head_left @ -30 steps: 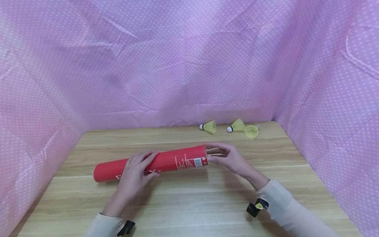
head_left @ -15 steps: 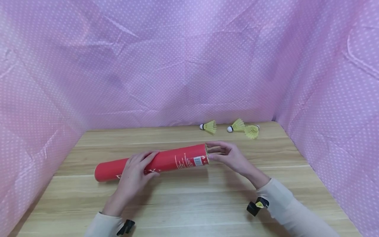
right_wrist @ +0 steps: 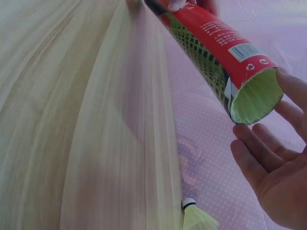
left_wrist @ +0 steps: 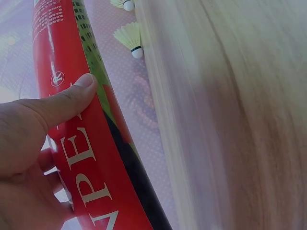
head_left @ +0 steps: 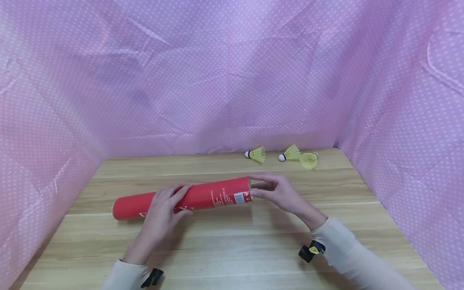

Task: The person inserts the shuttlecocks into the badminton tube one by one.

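Note:
A long red shuttlecock tube point(head_left: 217, 194) lies across the middle of the head view, its right end raised above the table. My left hand point(head_left: 164, 211) grips it around the middle, the thumb lying along the printed side in the left wrist view. At the tube's right end is my right hand point(head_left: 279, 193), thumb and fingers spread about the rim with the fingertips right at the edge. The right wrist view looks into the mouth, where a ribbed yellow-green skirt point(right_wrist: 256, 98) shows just inside. What lies deeper in the tube is hidden.
Along the back edge of the wooden table point(head_left: 217, 257) lie yellow shuttlecocks: one on its own point(head_left: 256, 154), then a second shuttlecock point(head_left: 290, 153) touching a third shuttlecock point(head_left: 309, 160). A pink dotted cloth point(head_left: 224, 80) hangs behind and at both sides.
The tube and both hands have shifted slightly to the left over the last half second. Both hands keep their places on it, and the shuttlecocks have stayed put.

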### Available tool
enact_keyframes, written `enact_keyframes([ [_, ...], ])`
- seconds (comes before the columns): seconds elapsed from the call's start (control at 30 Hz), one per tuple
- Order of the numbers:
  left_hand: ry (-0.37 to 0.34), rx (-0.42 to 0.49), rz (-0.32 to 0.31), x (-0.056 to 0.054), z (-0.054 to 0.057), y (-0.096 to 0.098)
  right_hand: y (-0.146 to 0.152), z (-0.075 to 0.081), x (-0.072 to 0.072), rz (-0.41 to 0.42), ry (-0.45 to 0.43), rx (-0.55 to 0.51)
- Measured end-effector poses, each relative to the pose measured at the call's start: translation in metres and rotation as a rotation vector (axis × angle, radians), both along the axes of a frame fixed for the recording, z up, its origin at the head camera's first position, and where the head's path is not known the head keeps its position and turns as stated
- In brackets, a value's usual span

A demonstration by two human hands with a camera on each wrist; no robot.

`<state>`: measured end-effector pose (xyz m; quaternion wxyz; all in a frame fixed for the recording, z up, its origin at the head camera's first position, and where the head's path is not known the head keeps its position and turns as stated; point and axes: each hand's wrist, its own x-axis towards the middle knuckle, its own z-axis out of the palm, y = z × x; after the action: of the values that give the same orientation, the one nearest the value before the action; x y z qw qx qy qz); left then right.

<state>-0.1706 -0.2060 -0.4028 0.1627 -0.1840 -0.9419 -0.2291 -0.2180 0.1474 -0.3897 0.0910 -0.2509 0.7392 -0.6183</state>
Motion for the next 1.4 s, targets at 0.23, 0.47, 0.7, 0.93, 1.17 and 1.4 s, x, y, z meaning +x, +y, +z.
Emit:
enact_keyframes([
  [0.23,0.005,-0.011,0.001,-0.001,0.000,-0.004,0.000,-0.003,-0.011,-0.017,-0.003,0.010],
  [0.47,0.031,-0.052,-0.025,-0.001,0.000,-0.007,0.012,-0.016,-0.047,-0.187,0.018,0.047],
  [0.7,0.035,-0.053,-0.032,0.000,-0.002,-0.008,0.023,-0.034,-0.089,-0.303,0.005,0.090],
  [0.93,0.044,-0.052,-0.047,0.000,-0.002,-0.007,0.027,-0.044,-0.116,-0.353,-0.031,0.115],
  [1.17,0.029,-0.054,-0.046,0.001,-0.001,-0.005,0.026,-0.051,-0.137,-0.371,0.013,0.177],
  [1.4,0.027,-0.060,-0.057,0.003,0.000,-0.002,0.023,-0.055,-0.151,-0.401,0.046,0.253],
])
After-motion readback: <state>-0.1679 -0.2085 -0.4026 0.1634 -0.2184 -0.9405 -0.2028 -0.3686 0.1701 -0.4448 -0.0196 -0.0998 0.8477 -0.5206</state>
